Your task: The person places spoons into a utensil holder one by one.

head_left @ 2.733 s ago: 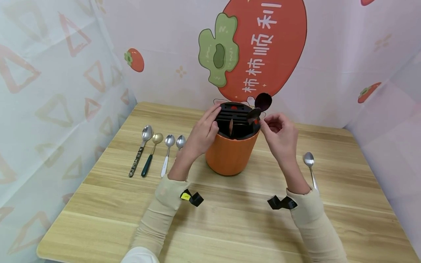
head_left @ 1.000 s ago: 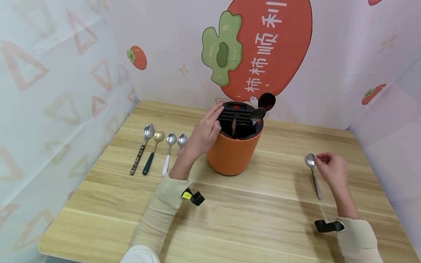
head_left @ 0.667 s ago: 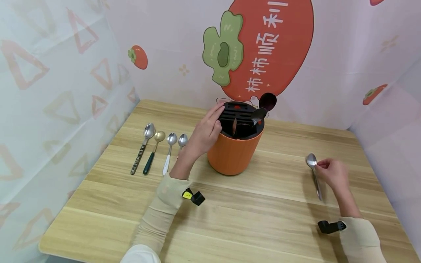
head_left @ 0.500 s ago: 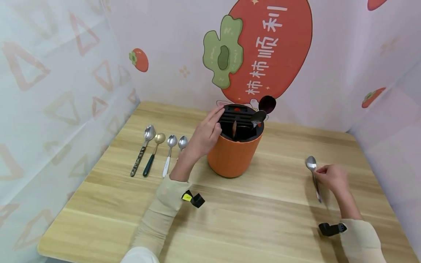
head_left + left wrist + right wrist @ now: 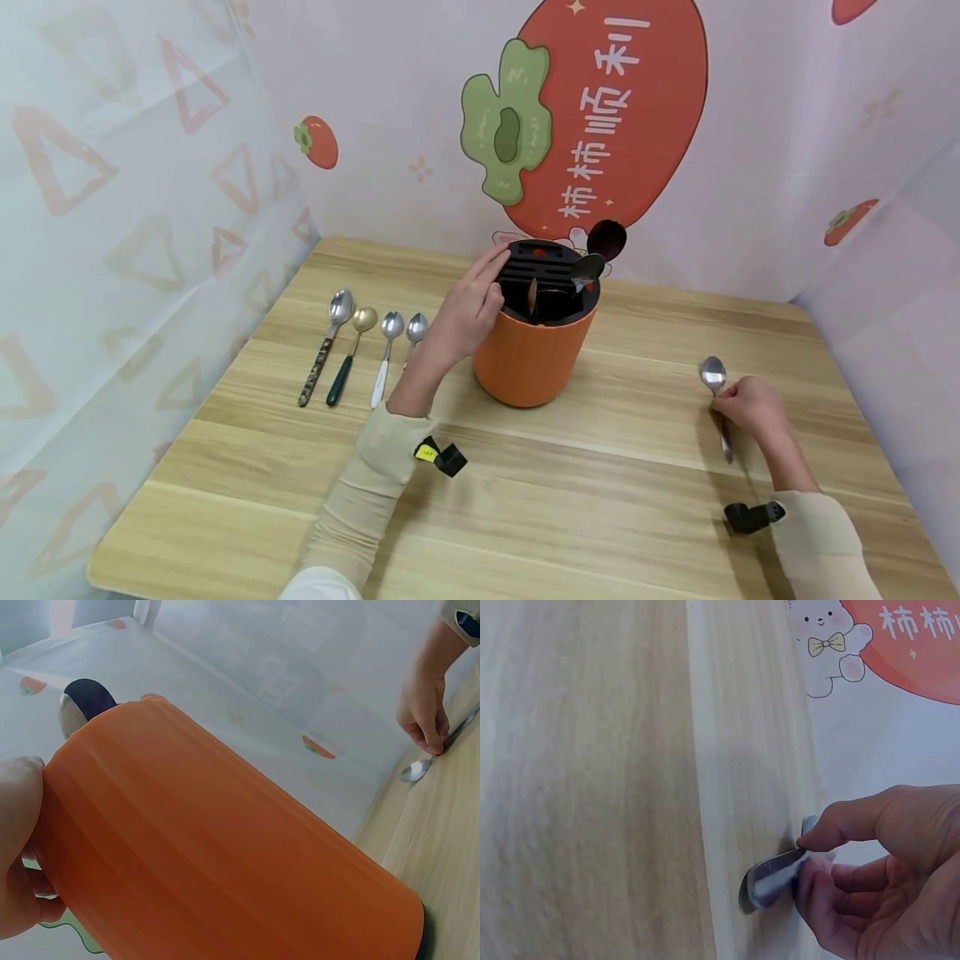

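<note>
My left hand [image 5: 467, 312] holds the left rim of an orange utensil holder [image 5: 528, 367], its fingers along the black slotted top. In the left wrist view, the thumb and fingers sit at the rim of the holder [image 5: 225, 825]. Two dark spoons [image 5: 606, 240] stick up from the holder's right side, and a copper-coloured edge [image 5: 532, 297] shows in its opening. At the right, my right hand [image 5: 753, 408] pinches a silver spoon [image 5: 713, 373] just below its bowl. In the right wrist view, thumb and fingers pinch the spoon's handle [image 5: 776, 877], which is close to the table.
Left of the holder lie a spoon with a patterned handle [image 5: 318, 362], a gold spoon with a green handle [image 5: 341, 375], a white-handled spoon [image 5: 382, 367] and a spoon partly hidden by the left forearm [image 5: 417, 327]. A printed cloth wall [image 5: 390, 183] stands behind the wooden table [image 5: 570, 508].
My right hand has left the holder's right rim, moved right to the silver spoon, shifted down from its bowl and pinched its handle. The left hand stays on the holder.
</note>
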Demonstrator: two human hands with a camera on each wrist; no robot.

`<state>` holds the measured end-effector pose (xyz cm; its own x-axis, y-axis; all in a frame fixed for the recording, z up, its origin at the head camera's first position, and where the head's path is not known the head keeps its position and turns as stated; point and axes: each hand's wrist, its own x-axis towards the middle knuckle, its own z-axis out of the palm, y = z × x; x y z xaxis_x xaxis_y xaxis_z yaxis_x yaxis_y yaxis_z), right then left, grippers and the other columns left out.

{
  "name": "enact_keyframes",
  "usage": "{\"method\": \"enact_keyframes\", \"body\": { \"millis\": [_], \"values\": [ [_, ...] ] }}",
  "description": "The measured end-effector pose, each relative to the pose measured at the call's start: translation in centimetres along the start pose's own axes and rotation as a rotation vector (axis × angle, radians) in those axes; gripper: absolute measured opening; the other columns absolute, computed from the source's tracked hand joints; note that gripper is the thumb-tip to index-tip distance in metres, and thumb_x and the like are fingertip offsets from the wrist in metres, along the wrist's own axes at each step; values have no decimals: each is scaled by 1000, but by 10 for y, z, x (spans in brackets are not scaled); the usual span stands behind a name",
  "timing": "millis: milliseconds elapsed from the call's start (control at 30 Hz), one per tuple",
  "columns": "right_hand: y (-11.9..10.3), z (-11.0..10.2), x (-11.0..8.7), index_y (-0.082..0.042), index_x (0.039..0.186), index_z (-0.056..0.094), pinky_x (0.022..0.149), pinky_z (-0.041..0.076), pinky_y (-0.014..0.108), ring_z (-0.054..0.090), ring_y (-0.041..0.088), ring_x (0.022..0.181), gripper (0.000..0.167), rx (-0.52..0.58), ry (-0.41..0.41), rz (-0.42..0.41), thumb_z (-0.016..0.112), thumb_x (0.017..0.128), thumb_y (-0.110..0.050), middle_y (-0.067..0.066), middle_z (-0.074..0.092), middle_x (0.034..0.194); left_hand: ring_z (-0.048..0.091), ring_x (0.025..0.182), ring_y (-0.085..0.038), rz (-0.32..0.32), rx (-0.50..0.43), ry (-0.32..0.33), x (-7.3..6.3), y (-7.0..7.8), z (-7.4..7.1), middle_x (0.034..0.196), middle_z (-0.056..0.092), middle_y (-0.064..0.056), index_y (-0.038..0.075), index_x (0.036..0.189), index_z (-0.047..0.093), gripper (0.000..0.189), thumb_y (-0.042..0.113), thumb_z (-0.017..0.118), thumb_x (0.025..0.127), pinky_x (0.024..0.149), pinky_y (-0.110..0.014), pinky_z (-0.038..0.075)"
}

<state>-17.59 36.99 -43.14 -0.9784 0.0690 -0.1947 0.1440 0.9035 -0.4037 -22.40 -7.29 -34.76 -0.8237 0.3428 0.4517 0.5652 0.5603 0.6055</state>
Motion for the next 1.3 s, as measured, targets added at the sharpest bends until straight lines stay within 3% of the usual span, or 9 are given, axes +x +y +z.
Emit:
{"method": "enact_keyframes", "body": {
  "millis": [133, 433, 633, 800, 1000, 1300],
  "values": [
    [-1, -3, 1, -8, 63, 63, 55, 35, 28, 45, 13, 58, 25, 30, -33, 10, 66, 84, -21, -6, 52, 57, 35, 148, -25, 0, -8, 8, -1, -1, -1, 162, 33, -10, 0, 151, 38, 60, 24, 27, 97, 121, -42, 32],
    [0, -7, 1, -8, 67, 64, 57, 35, 29, 44, 15, 62, 27, 63, -87, 39, 63, 89, -25, -4, 55, 62, 36, 148, -26, 7, -22, 10, -2, 0, 0, 161, 34, -11, 0, 151, 40, 61, 24, 27, 96, 120, -43, 33],
    [-2, -10, -1, 4, 82, 69, 55, 39, 28, 48, 16, 66, 23, 124, -39, 34, 64, 87, -18, 2, 62, 74, 36, 148, -25, 10, -12, 10, -1, 2, -1, 161, 34, -10, 0, 151, 40, 61, 24, 26, 97, 120, -42, 33],
    [-7, -11, -2, 7, 84, 67, 50, 38, 27, 46, 12, 61, 23, 164, 23, -8, 62, 89, -14, 1, 61, 73, 36, 148, -26, 3, -12, 8, -1, 2, -1, 161, 34, -10, 0, 151, 40, 60, 23, 27, 97, 120, -43, 33],
    [-19, -16, -5, 8, 89, 68, 51, 37, 28, 46, 11, 61, 26, 148, 106, -64, 61, 91, -17, 6, 67, 76, 35, 148, -24, -15, -13, 9, -2, 2, -2, 162, 33, -8, 0, 151, 38, 61, 24, 27, 97, 121, -42, 32],
    [-37, -21, -10, 3, 93, 67, 54, 38, 27, 47, 9, 62, 26, 134, 146, -70, 60, 93, -21, 0, 62, 73, 35, 148, -25, 1, -10, 8, 0, 1, 0, 161, 34, -11, 0, 151, 39, 61, 25, 27, 96, 120, -42, 32]
  ]
}}
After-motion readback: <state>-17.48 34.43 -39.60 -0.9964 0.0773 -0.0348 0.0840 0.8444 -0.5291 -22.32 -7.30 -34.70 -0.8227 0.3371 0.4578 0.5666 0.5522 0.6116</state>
